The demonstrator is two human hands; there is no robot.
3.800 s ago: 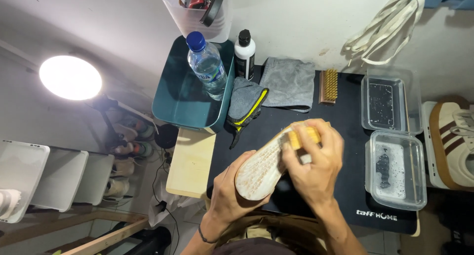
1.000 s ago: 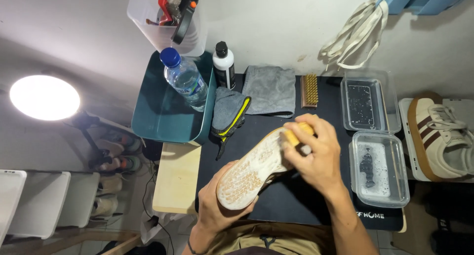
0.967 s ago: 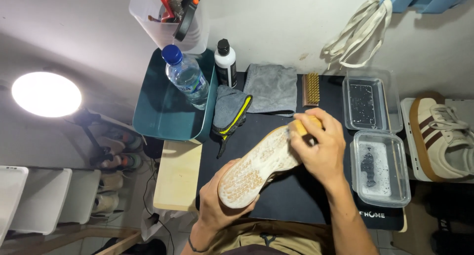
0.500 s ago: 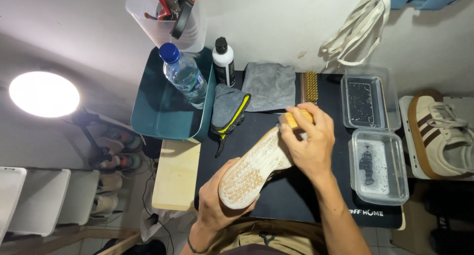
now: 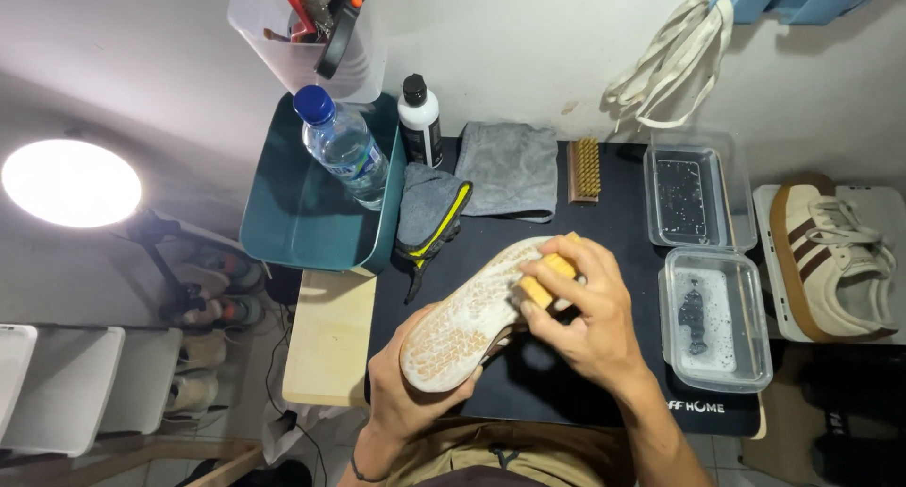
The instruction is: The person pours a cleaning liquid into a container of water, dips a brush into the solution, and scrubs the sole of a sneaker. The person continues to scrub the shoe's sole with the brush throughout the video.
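Note:
My left hand (image 5: 401, 397) grips a shoe (image 5: 467, 317) from beneath, its pale, dirty sole turned up toward me. My right hand (image 5: 585, 322) is closed on a small wooden brush (image 5: 545, 279) pressed against the sole near the shoe's far end. Both hands work over a black mat (image 5: 613, 218) on the table.
Two clear plastic tubs (image 5: 700, 199) (image 5: 713, 322) with water sit at the right; a second striped shoe (image 5: 830, 260) lies beyond them. A brass-bristled brush (image 5: 586, 169), grey cloths (image 5: 508, 166), a white bottle (image 5: 420, 119), a water bottle (image 5: 342, 147) in a teal tray (image 5: 293, 223), and a lamp (image 5: 71, 183) are around.
My right hand has slid the brush back and forth along the sole, now a little nearer the middle. The shoe has stayed in my left hand.

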